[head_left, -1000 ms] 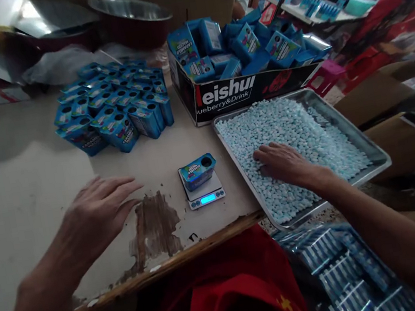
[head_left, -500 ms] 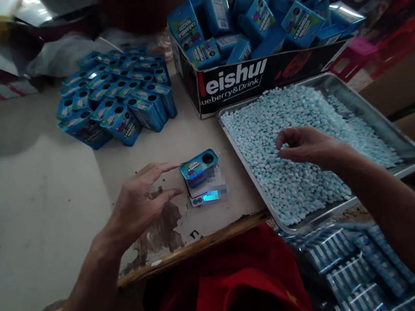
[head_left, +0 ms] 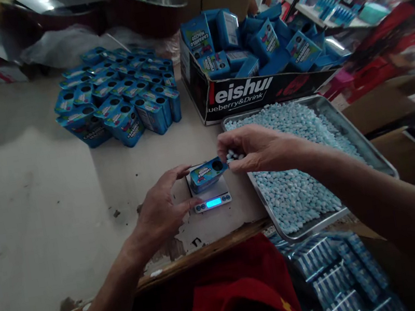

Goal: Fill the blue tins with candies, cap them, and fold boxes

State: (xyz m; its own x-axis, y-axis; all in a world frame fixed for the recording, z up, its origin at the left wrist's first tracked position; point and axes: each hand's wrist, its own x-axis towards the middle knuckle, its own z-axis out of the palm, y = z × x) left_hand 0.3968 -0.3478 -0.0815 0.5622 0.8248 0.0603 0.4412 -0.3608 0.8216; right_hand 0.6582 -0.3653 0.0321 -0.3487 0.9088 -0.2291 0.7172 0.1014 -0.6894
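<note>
A small blue candy box (head_left: 206,174) with a round dark hole at its right end lies on a small white digital scale (head_left: 213,191), whose display glows blue. My left hand (head_left: 163,199) is around the box's left end, thumb and fingers apart, with the thumb by the scale's front edge; whether a fingertip touches the box I cannot tell. My right hand (head_left: 249,149) is closed on several pale blue and white candies (head_left: 233,155), right beside the box's hole. Below that hand, a metal tray (head_left: 269,209) holds a wide heap of the same candies (head_left: 304,193).
Several blue boxes (head_left: 119,96) stand upright in a cluster at the back left. A black cardboard carton (head_left: 237,95) behind the tray is piled with more blue boxes (head_left: 268,40). Plastic-wrapped blue packs (head_left: 332,272) lie below the table's wooden front edge (head_left: 221,245).
My right hand has moved left from over the tray to the box's hole, carrying candies. My left hand has come closer around the box's left end. The view has shifted slightly.
</note>
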